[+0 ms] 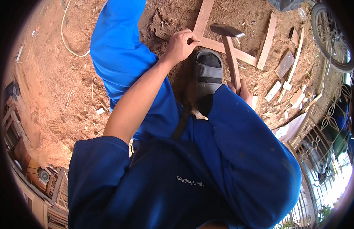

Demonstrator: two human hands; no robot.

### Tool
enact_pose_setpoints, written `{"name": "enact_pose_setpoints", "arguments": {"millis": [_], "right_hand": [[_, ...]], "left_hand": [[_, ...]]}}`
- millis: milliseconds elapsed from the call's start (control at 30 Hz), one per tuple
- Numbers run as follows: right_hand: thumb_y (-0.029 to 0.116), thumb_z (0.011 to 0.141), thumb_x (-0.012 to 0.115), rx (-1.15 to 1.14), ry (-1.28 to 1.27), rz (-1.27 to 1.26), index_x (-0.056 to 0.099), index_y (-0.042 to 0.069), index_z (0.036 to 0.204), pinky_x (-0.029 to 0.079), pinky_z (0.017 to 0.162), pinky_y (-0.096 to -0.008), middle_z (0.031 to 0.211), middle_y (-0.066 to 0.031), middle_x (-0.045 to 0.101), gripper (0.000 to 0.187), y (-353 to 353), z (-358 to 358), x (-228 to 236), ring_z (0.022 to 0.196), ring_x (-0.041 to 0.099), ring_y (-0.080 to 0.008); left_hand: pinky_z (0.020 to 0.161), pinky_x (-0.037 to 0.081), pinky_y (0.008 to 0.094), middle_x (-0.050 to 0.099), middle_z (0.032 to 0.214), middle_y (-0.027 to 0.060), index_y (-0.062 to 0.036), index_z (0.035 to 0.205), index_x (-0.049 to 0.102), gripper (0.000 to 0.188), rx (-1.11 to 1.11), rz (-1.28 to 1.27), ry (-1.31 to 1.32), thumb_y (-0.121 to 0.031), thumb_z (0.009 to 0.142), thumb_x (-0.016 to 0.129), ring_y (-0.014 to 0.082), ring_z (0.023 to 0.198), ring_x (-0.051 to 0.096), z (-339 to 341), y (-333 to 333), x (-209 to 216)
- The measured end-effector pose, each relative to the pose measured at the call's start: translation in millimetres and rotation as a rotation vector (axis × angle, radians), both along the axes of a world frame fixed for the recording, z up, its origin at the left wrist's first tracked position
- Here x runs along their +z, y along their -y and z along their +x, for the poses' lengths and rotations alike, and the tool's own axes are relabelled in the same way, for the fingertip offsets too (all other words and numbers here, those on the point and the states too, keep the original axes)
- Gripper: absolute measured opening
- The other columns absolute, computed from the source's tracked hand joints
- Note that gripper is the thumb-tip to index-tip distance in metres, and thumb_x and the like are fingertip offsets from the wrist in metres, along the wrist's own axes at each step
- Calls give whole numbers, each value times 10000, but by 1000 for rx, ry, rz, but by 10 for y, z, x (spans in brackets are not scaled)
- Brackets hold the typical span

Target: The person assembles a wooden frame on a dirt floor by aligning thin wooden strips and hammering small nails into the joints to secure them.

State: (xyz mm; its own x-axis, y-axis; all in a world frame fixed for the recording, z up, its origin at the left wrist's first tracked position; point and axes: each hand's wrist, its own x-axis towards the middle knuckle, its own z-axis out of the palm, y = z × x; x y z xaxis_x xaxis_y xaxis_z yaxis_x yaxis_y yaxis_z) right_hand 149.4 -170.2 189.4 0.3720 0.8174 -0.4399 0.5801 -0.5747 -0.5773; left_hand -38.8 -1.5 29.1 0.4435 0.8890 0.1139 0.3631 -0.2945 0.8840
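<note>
My left hand (pixel 181 45) pinches a tiny pale thing, apparently a nail (pixel 199 41), between thumb and fingertips. It is at the joint where a wooden strip (pixel 203 18) meets a wooden crosspiece (pixel 238 54). My right hand (pixel 244 92), partly hidden behind my raised knee, is closed round the lower handle of a hammer (pixel 232 61). The hammer's dark metal head is up, above the crosspiece and to the right of my left hand. Another wooden strip (pixel 268 40) joins the crosspiece's right end. My sandalled foot (pixel 208 72) is just below the crosspiece.
Wood offcuts (pixel 286 64) and chips lie on the sawdust-covered ground (pixel 70 103) to the right. A bicycle wheel (pixel 331 38) stands at the far right, above a metal grille (pixel 318 141). A pale cable (pixel 64 34) curves at the upper left.
</note>
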Motion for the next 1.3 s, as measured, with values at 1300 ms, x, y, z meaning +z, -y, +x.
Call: {"name": "enact_pose_setpoints", "arguments": {"millis": [1300], "right_hand": [[290,959,693,32,-60,-125,636,16,996,504,608,-401,646,-190,638,281,-14,22,-231,630,683,-228]], "left_hand": [[660,510,388,624,786,97,-34,835,652,130,-7,-48,-7,-63,820,777,285,734,655,45,-21,4]]}}
